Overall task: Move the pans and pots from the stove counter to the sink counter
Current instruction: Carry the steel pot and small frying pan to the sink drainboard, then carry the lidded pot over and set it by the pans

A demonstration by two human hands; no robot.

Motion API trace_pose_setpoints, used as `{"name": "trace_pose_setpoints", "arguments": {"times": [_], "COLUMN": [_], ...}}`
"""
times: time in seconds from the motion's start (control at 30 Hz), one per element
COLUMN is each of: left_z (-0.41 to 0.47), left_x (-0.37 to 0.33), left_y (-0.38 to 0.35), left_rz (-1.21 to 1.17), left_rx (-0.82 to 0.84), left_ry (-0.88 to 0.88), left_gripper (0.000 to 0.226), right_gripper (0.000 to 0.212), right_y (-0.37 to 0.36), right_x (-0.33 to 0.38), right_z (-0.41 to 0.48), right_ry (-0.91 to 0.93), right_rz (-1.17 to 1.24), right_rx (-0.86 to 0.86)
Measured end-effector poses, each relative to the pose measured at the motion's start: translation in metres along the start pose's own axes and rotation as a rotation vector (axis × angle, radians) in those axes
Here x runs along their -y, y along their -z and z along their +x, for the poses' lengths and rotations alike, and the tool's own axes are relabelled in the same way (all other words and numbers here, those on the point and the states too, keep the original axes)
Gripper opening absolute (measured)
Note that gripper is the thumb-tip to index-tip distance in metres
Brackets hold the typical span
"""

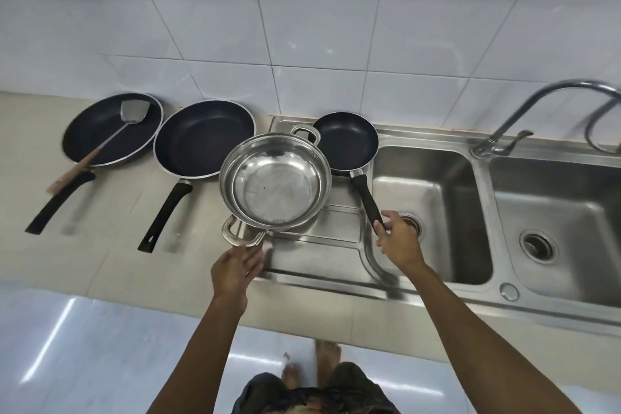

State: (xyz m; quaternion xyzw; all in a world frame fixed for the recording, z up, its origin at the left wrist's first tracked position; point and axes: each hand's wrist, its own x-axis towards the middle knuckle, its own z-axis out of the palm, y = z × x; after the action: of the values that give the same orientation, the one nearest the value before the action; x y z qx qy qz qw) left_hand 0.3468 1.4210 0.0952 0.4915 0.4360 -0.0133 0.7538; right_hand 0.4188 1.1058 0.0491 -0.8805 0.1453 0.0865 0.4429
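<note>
A steel two-handled pot (274, 185) stands on the sink's drainboard (319, 255), overlapping the rims of the pans on either side. My left hand (235, 269) is just below its near handle, fingers loose and apart, gripping nothing. A small black frying pan (346, 141) sits behind the pot to the right, its handle pointing at me. My right hand (398, 239) touches the tip of that handle with spread fingers. Two larger black pans (205, 138) (111, 129) lie to the left on the beige counter. The far left pan holds a metal spatula (134, 112).
A double steel sink lies to the right, with a left basin (430, 195) and a right basin (554, 212). A curved faucet (537, 104) rises behind them. White wall tiles back the counter. My bare feet stand on a glossy floor below.
</note>
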Motion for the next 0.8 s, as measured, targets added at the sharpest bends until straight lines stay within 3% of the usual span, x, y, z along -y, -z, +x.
{"name": "trace_pose_setpoints", "arguments": {"times": [0.13, 0.2, 0.3, 0.43, 0.63, 0.8], "left_z": [-0.025, -0.040, -0.061, -0.105, -0.165, -0.234], "left_x": [0.014, 0.029, 0.069, 0.126, 0.208, 0.269], "left_y": [0.009, 0.010, 0.011, 0.001, -0.022, -0.079], "left_rz": [0.100, 0.263, 0.831, 1.217, 1.632, 1.689], "left_rx": [0.055, 0.107, 0.208, 0.445, 0.744, 1.041], "left_ry": [-0.036, -0.106, -0.483, -0.807, -1.152, -1.429], "left_gripper": [0.006, 0.004, 0.008, 0.033, 0.060, 0.061], "right_gripper": [0.028, 0.027, 0.027, 0.032, 0.041, 0.050], "right_y": [0.012, 0.018, 0.022, 0.024, 0.054, 0.131], "right_x": [-0.011, -0.017, -0.027, -0.056, -0.124, -0.207], "right_z": [-0.036, -0.059, -0.102, -0.177, -0.277, -0.348], "right_ry": [-0.010, -0.015, 0.041, 0.121, 0.263, 0.087], "right_rz": [-0.049, -0.104, -0.156, -0.247, -0.542, -0.668], "right_rx": [-0.029, -0.058, -0.089, -0.066, -0.139, -0.281]}}
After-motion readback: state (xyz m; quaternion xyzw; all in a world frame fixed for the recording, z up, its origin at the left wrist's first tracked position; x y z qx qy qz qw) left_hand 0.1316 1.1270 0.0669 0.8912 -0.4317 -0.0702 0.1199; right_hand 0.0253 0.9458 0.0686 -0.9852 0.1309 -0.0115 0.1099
